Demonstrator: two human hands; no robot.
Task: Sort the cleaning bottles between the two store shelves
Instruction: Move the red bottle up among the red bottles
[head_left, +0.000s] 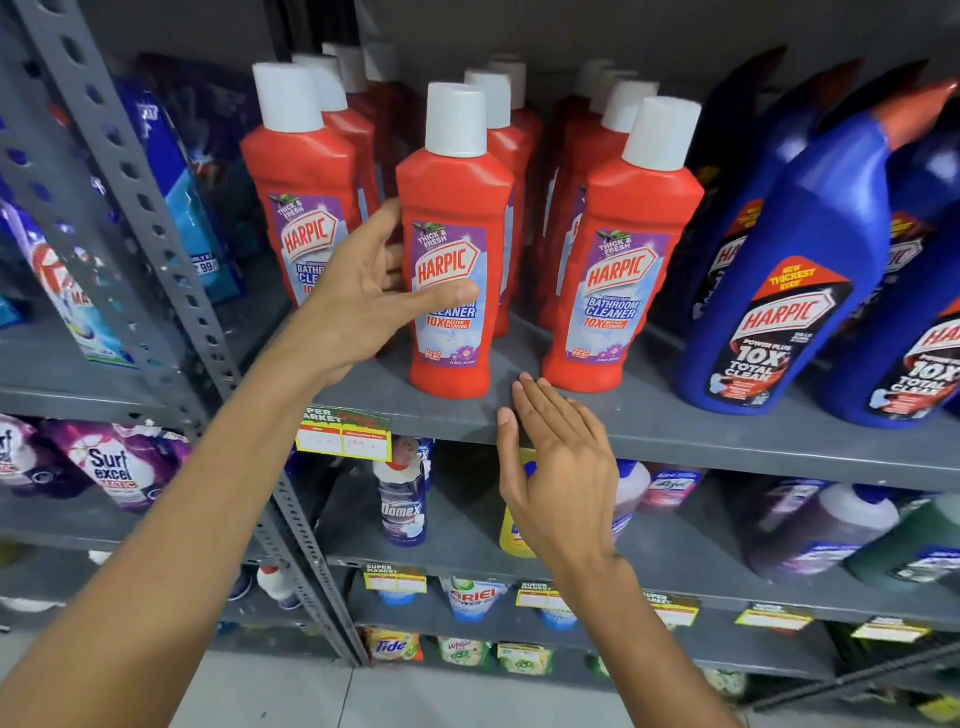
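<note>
My left hand (363, 296) grips the middle red Harpic bottle (454, 202), which stands upright on the upper shelf (675, 431), thumb across its label. My right hand (561, 467) is flat, fingers straight, at that shelf's edge.

Of the left hand (363, 296), most fingertips are hidden behind the middle red plastic Harpic bottle (452, 249). At the grey metal shelf's (675, 421) right end, the frame cuts off a dark blue plastic bottle (930, 270). On its front edge, the yellow paper price label (343, 439) is blurred, perhaps handwritten.

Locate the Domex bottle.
In the head view, the Domex bottle stands on the lower shelf, just below the yellow price tag, left of the right hand.
</note>
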